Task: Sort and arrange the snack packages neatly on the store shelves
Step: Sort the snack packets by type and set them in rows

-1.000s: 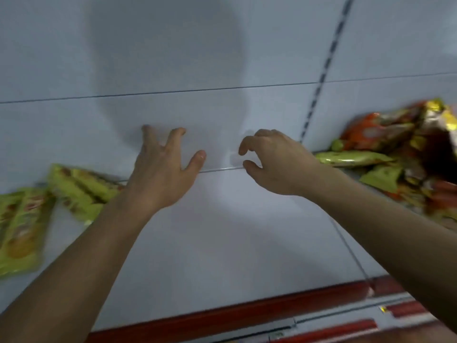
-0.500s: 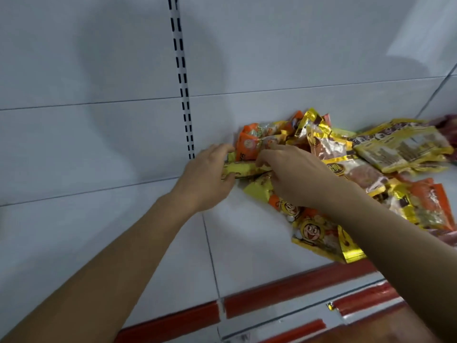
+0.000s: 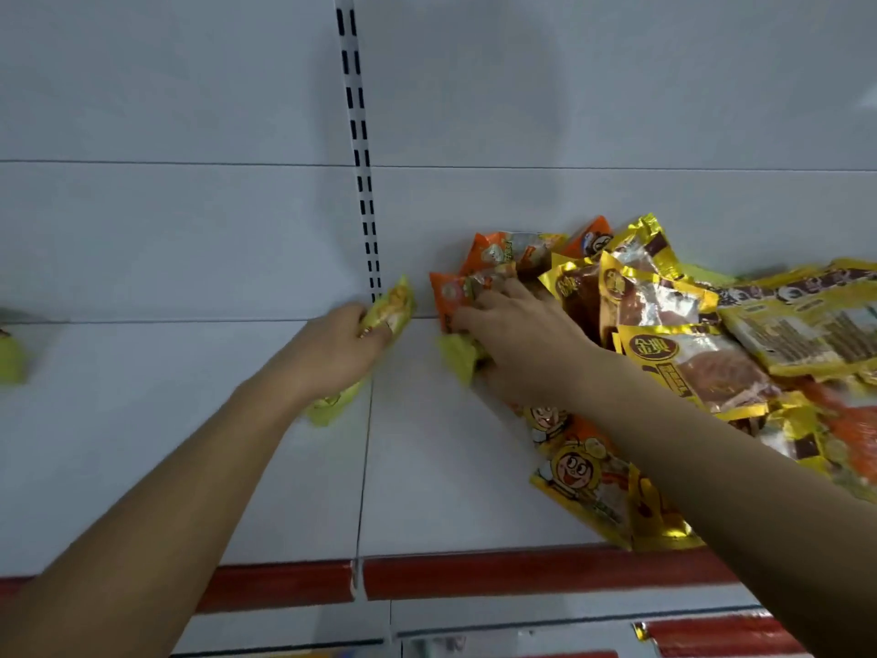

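We see both bare arms reaching over a white metal store shelf (image 3: 190, 444) with a red strip (image 3: 522, 569) along its front edge and a white back panel carrying a slotted upright rail (image 3: 363, 159). The left hand (image 3: 327, 353) has its fingers curled round a blurred yellow-green plastic snack packet (image 3: 391, 308); the packet's top sticks out past the fingers just at the foot of the rail, and its lower end shows below the wrist, over the seam between two shelf boards. The right hand (image 3: 517, 344) lies on the left edge of a loose heap of snack packages (image 3: 712, 353), which fills the right part of the shelf up against the back panel. Its fingertips rest on an orange foil packet (image 3: 455, 289) at the heap's near-left corner, and a second crumpled yellow-green packet (image 3: 458, 358) sits under the palm; we cannot tell whether the fingers are gripping either one or only pressing on them. A yellow packet printed with a cartoon face (image 3: 576, 472) lies under the right forearm near the shelf's front edge. Well apart, at the far left edge of the frame, another yellow-green packet (image 3: 10, 356) lies on the shelf.
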{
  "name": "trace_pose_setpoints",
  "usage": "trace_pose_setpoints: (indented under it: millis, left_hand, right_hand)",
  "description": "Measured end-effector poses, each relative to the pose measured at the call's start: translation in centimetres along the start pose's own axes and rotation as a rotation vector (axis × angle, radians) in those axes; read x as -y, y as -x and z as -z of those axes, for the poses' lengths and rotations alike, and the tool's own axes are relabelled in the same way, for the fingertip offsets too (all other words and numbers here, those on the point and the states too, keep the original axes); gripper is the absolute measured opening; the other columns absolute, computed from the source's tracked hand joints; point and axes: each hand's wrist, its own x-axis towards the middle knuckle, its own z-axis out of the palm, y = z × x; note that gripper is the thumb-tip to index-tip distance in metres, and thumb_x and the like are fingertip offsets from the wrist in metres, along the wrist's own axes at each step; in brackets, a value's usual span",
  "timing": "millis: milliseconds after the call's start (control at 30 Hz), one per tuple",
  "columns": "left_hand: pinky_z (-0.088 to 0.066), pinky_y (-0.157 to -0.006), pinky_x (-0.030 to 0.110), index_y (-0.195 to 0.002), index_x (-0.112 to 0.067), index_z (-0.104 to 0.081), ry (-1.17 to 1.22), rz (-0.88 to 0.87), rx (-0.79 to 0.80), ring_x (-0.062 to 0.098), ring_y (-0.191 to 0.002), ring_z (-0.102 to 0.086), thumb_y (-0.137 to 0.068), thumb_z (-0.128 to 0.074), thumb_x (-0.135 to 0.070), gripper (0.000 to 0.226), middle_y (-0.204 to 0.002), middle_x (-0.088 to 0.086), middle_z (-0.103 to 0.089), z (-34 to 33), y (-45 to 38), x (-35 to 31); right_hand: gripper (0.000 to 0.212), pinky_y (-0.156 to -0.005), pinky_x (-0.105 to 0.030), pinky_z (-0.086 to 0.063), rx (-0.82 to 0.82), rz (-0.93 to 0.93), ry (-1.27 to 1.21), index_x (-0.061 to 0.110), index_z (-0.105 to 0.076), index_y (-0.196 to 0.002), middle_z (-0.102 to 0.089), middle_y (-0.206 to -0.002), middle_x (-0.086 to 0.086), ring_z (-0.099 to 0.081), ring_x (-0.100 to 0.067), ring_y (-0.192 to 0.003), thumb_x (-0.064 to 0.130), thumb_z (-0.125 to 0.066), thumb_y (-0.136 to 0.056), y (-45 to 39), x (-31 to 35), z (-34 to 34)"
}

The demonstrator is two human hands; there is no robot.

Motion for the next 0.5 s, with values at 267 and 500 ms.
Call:
trace_pose_setpoints:
  millis: [267,500]
  left_hand:
    - [-0.057,-0.084,0.055,-0.11,-0.004,-0.072,1.478,0.302,0.27,0.04,-0.092,-0.073,-0.098,-0.048,-0.038,0.043,-0.11,0.024,-0.072,2.2,2.7,1.6]
    - [-0.063,-0.065,0.038,-0.117,-0.005,-0.069,1.359,0.373,0.088,0.026,-0.078,-0.076,-0.095,-0.062,-0.016,0.026,-0.098,0.014,-0.077,4.6,2.4,5.0]
  right_hand:
    - [0.047,-0.083,-0.015,-0.044,-0.456,0.253,-0.703,0.017,-0.066,-0.122,-0.062,-0.112,0.005,-0.056,-0.009,-0.095,0.007,-0.074,-0.077,-3.0,5.6,2.1]
    - [0.055,-0.076,-0.02,-0.055,-0.467,0.091,-0.811,0.022,-0.062,-0.114,-0.067,-0.112,0.001,-0.069,-0.01,-0.098,-0.015,-0.044,-0.078,-4.4,6.7,0.9]
